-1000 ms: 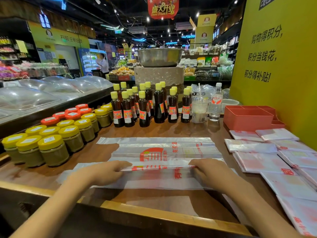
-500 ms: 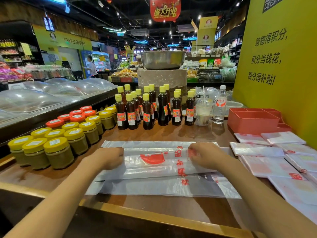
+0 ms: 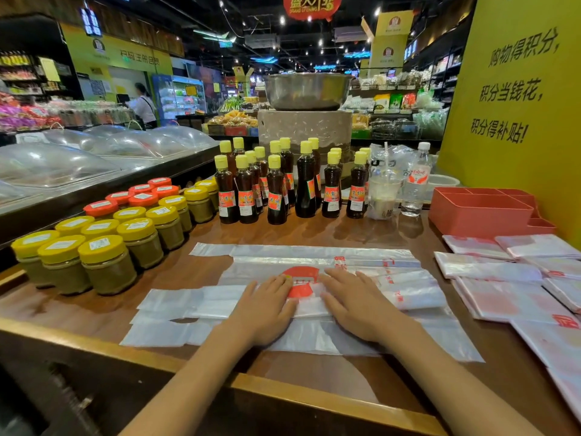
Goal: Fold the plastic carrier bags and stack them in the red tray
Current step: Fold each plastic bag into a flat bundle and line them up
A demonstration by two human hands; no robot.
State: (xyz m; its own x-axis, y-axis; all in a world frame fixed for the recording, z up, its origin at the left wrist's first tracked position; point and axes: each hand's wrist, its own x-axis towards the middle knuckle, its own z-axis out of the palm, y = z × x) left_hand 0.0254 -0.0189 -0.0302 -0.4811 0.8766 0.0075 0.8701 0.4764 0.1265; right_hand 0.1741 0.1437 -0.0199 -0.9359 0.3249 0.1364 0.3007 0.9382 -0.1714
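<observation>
Wooden counter [image 3: 314, 234]: flattened, red-printed bag [image 3: 408, 291].

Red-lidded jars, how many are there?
6 red-lidded jars: a line of four beside two more, left, behind the yellow-lidded jars. Others may be hidden.

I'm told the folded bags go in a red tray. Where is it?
The red tray sits at the far right of the counter against the yellow wall, just right of the water bottle and behind the folded bags.
</observation>
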